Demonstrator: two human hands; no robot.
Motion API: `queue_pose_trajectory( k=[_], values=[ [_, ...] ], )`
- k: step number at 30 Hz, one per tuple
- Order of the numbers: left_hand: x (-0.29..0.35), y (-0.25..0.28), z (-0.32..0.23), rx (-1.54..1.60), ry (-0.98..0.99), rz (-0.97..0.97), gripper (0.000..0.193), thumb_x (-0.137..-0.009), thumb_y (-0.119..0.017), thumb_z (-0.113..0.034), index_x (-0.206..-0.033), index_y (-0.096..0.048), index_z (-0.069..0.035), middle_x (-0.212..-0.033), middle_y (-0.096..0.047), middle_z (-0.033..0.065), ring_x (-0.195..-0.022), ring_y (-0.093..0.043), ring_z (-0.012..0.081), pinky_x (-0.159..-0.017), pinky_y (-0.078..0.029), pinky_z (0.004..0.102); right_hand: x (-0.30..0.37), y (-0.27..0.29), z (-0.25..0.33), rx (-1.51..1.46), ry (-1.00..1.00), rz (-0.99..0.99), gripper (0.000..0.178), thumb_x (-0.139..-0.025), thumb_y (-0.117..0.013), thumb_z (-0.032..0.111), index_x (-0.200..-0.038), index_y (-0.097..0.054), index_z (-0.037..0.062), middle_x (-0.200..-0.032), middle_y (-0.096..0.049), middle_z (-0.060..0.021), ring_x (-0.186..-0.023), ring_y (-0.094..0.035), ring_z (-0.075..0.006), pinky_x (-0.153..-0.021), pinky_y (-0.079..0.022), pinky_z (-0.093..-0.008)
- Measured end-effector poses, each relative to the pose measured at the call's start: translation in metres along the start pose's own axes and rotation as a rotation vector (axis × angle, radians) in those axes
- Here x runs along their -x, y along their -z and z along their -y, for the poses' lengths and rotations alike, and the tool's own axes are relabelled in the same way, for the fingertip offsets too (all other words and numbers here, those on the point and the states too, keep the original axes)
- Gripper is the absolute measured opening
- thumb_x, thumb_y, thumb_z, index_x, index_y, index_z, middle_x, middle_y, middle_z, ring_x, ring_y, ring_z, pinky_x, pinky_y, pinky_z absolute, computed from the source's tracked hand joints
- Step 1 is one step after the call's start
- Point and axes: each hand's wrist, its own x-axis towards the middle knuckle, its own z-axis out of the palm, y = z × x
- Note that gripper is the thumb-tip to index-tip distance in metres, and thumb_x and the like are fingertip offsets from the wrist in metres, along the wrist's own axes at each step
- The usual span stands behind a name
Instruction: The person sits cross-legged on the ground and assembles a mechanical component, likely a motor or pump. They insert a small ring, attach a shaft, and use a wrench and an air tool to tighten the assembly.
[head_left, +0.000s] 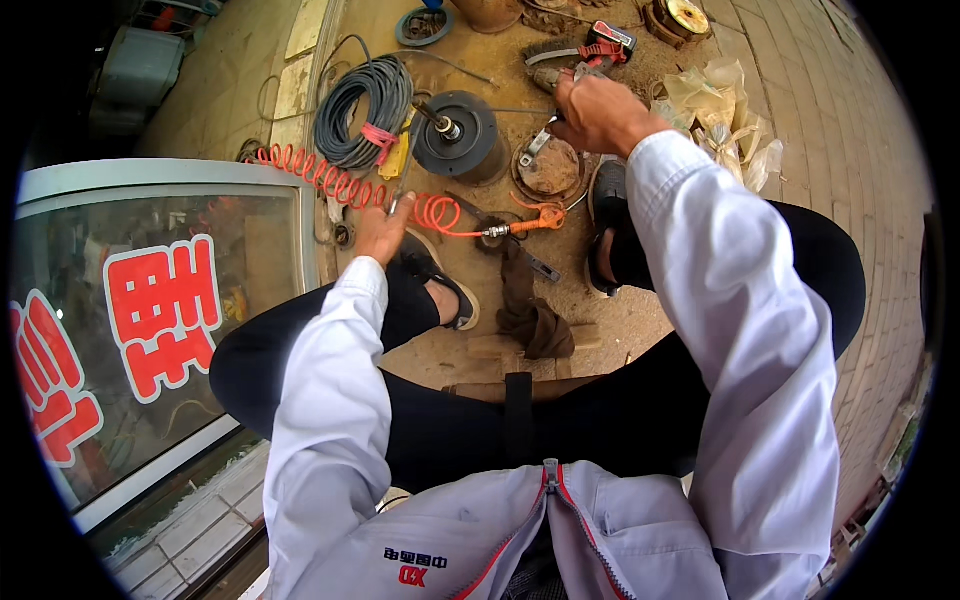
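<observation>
My left hand [382, 232] is closed beside the red coiled air hose [330, 180], its fingers around a thin metallic piece I cannot make out. Between my hands stands a dark round motor-like part [478, 150] with a shaft and metal collar on top. My right hand [603, 112] is closed above and right of that part, gripping something mostly hidden under the fingers. Just below it, a metal clamp-like piece [536, 150] lies over a rusty round disc [548, 172]. An orange air blow gun [540, 218] on the hose's end rests on the ground between my feet.
A dark cable coil [362, 112] lies at the far left, a red-and-black cordless tool [606, 46] at the far right. Plastic bags [725, 115] and a wire spool [683, 18] sit further right. A brown rag [530, 310] lies near me. A glass door [170, 310] stands at left.
</observation>
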Motion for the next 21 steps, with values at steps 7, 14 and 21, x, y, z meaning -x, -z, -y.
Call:
queue_pose_trajectory(
  k=[7,14,21],
  values=[
    [-0.038,0.146,-0.028,-0.489,-0.144,0.108,0.05,-0.087,-0.069,-0.048,-0.083,-0.071,0.001,-0.063,-0.061,0.0163,-0.06,-0.059,0.0272,-0.064,-0.047,0.0407,-0.04,0.104,-0.038,0.382,0.212,0.181,0.027,-0.08,-0.072,0.025,-0.076,-0.063,-0.0012,-0.072,-0.065,-0.0221,-0.077,-0.066,-0.0409,-0.07,-0.052,-0.0494],
    [-0.074,0.12,-0.069,-0.589,-0.294,0.469,0.046,-0.092,-0.066,-0.04,-0.075,-0.063,0.003,-0.056,-0.042,0.0064,-0.056,-0.035,0.0145,-0.053,-0.035,0.0367,-0.046,0.018,-0.079,0.036,0.15,0.002,0.029,-0.089,-0.072,0.026,-0.094,-0.061,-0.0008,-0.066,-0.062,-0.0147,-0.066,-0.066,-0.0305,-0.063,-0.053,-0.0419],
    [-0.081,0.083,-0.013,-0.197,-0.269,0.478,0.029,-0.086,-0.067,-0.02,-0.074,-0.051,0.002,-0.063,-0.043,0.0193,-0.054,-0.042,0.0349,-0.053,-0.036,0.0412,-0.037,-0.096,-0.068,-0.4,0.037,0.084,0.033,-0.092,-0.065,0.036,-0.087,-0.056,0.0042,-0.07,-0.063,-0.0134,-0.064,-0.064,-0.0351,-0.056,-0.049,-0.0459]
  ],
)
